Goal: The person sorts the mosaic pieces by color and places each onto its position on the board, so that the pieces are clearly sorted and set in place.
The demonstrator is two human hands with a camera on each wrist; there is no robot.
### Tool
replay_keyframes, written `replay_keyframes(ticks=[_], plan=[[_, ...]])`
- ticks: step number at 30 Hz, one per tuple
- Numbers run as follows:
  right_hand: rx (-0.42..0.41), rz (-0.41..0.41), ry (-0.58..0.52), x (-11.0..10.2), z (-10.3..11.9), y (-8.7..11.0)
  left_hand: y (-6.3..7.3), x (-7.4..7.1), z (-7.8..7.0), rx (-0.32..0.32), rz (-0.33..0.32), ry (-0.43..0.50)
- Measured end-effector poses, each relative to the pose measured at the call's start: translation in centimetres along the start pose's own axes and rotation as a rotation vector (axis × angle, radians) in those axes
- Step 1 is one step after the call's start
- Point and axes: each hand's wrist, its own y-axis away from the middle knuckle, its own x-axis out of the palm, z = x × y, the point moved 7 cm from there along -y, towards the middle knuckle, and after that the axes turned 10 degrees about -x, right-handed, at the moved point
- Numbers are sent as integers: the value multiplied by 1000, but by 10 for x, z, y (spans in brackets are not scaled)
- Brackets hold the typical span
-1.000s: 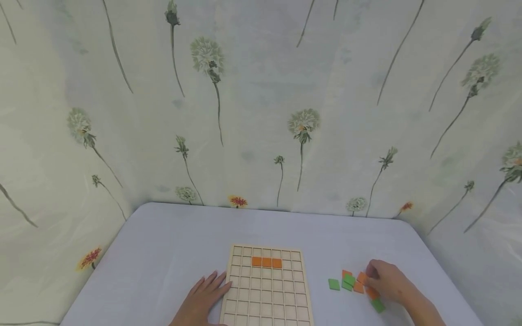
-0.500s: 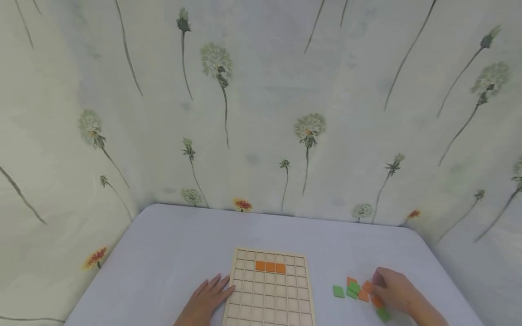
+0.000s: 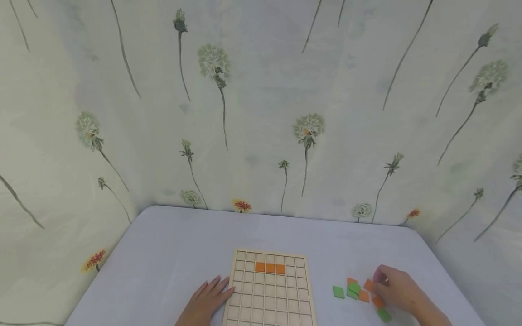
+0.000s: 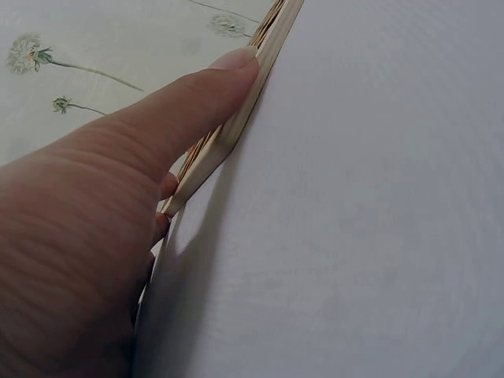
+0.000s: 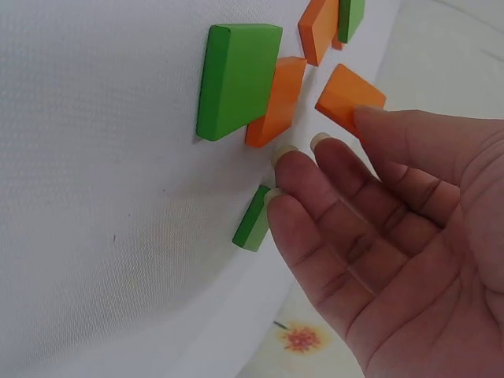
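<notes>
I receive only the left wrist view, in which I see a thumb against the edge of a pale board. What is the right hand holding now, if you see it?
Observer: The right hand pinches an orange tile.
Operator: Thank you. And on the face of the board, is something already placed?
Observer: Yes, three orange tiles sit side by side in the second row from its far edge.

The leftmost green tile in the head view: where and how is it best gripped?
Probably pinch the near and far edges of that green tile, coming from above: it lies flat on the table, with neighbouring tiles close to its right side only.
</notes>
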Motion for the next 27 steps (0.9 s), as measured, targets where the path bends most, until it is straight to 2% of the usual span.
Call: replay_keyframes(ticks=[3, 10, 16, 19, 23, 27], plan=[[6, -2, -4, -2, 2, 2, 0, 0, 0, 3, -4, 0], [-47, -26, 10, -5, 12, 4, 2, -1, 0, 12, -9, -4], [-46, -29, -10, -6, 19, 7, 3, -3, -2, 24, -27, 2], [-44, -32, -21, -5, 21, 8, 3, -4, -2, 16, -14, 11], [-92, -57, -15, -7, 23, 6, 3, -2, -3, -19, 24, 42], [-126, -77, -31, -8, 28, 4, 2, -1, -3, -32, 30, 51]])
